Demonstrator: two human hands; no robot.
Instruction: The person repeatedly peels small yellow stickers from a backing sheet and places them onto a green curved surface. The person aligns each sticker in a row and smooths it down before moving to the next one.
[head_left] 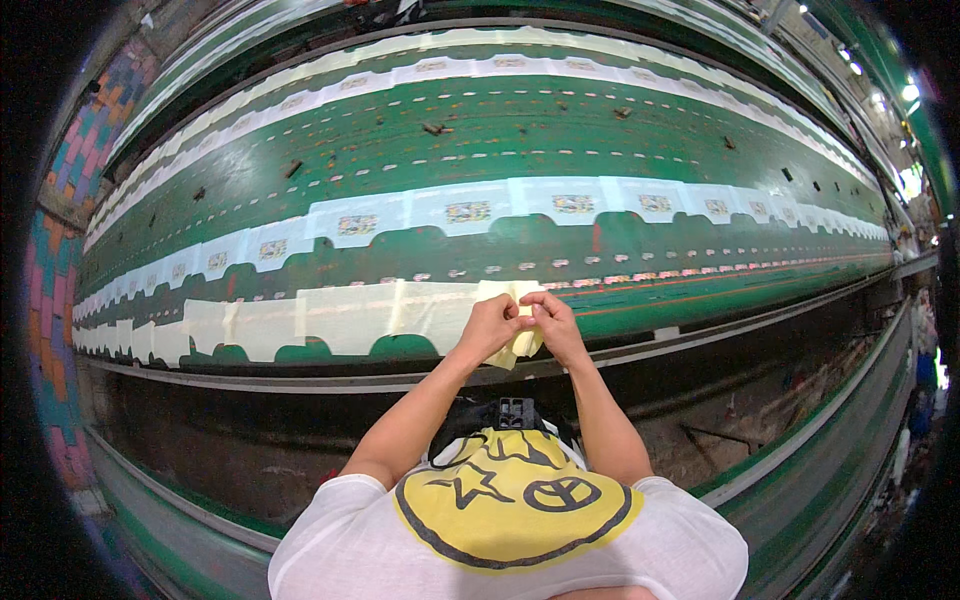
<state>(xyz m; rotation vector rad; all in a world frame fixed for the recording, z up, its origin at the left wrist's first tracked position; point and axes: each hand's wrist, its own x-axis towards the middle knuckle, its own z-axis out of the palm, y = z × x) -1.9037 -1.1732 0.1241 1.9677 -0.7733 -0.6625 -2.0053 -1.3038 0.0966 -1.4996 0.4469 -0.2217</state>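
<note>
Right in between, some pale yellow cloth (524,345) is held kinda bunched | pinched on one side by left hand (492,324), other side by right hand (556,325) | more yellow pieces (350,315) are laid leftward along green table (500,130)

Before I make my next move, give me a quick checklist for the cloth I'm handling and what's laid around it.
1. Left hand gripping the pale yellow cloth: ok.
2. Right hand gripping that same cloth: ok.
3. Held cloth spread flat: not ok, it is bunched between your hands.
4. Number of layers in your grip: cannot tell, your hands cover part of it.
5. Yellow row to your left lying on the green table: ok.
6. Light blue printed row apart from your hands: ok, it lies beyond them.
</note>
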